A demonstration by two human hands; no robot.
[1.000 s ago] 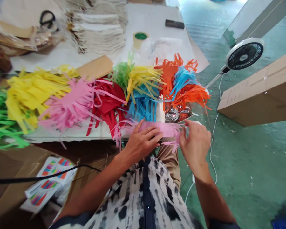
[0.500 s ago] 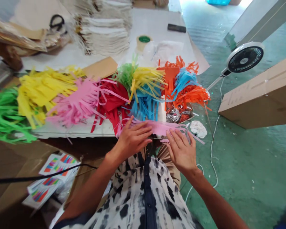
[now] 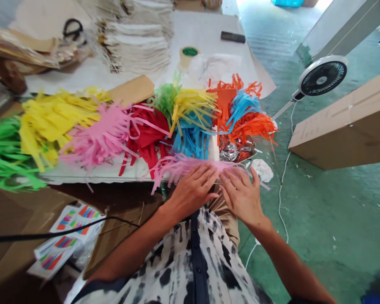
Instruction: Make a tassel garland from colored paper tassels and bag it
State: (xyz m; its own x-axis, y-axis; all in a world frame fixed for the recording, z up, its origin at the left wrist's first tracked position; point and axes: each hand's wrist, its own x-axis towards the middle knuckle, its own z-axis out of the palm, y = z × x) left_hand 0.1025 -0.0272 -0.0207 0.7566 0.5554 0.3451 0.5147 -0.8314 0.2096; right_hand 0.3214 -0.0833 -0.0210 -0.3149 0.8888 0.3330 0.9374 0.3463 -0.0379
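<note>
A strip of pink fringed tissue paper [image 3: 177,165] lies along the table's front edge, its cut strands spreading to the left and right. My left hand [image 3: 194,189] rests flat on its middle, fingers stretched out. Beside it, my right hand [image 3: 242,193] also lies flat on the paper, fingers extended and the fingertips of both hands close together. The paper's middle is partly hidden beneath them. Just behind are blue fringe [image 3: 190,141], red fringe [image 3: 150,128] and a small heap of silver and red foil [image 3: 236,151].
More fringed paper spans the table: green [image 3: 6,154], yellow [image 3: 57,122], pink [image 3: 99,133] and orange [image 3: 256,126]. Behind are a tape roll [image 3: 189,57], scissors [image 3: 73,30] and white stacks [image 3: 139,46]. A fan [image 3: 323,79] and cardboard box [image 3: 342,131] stand right.
My left hand has slid right along the pink fringed tissue paper, closer to my right hand. The strands on the left now lie more spread out. My right hand has barely moved.
</note>
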